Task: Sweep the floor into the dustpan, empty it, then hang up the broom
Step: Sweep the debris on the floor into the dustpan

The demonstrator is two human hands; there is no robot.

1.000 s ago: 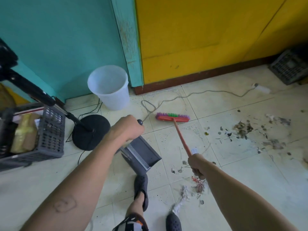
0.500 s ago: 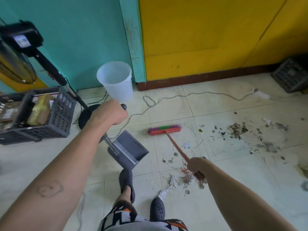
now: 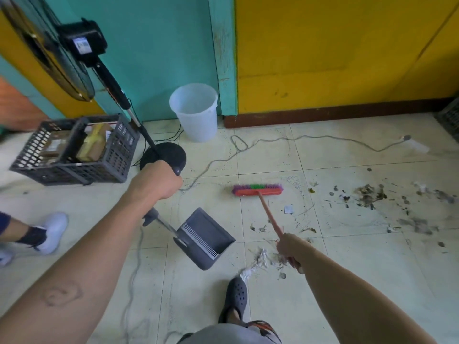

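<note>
My left hand (image 3: 159, 180) grips the top of the long handle of a grey dustpan (image 3: 205, 238), whose pan hangs tilted just above the tiles at centre. My right hand (image 3: 289, 248) grips the orange stick of a broom (image 3: 258, 190); its red head with purple and green bristles rests on the floor ahead. A small heap of swept litter (image 3: 268, 259) lies beside my right hand, near my dark clog (image 3: 237, 295). More dirt and leaf scraps (image 3: 370, 194) are scattered over the tiles to the right. A white plastic bin (image 3: 195, 112) stands by the teal wall.
A standing fan with a round black base (image 3: 171, 155) is left of the bin. A grey crate (image 3: 74, 150) holding boxes sits at far left. A grey cable (image 3: 285, 140) runs across the floor. Another person's foot in a white shoe (image 3: 53, 230) is at the left edge.
The view has swung left and up, showing the fan head and another person's shoe. The broom head and dustpan have shifted little on the floor; both grips are unchanged.
</note>
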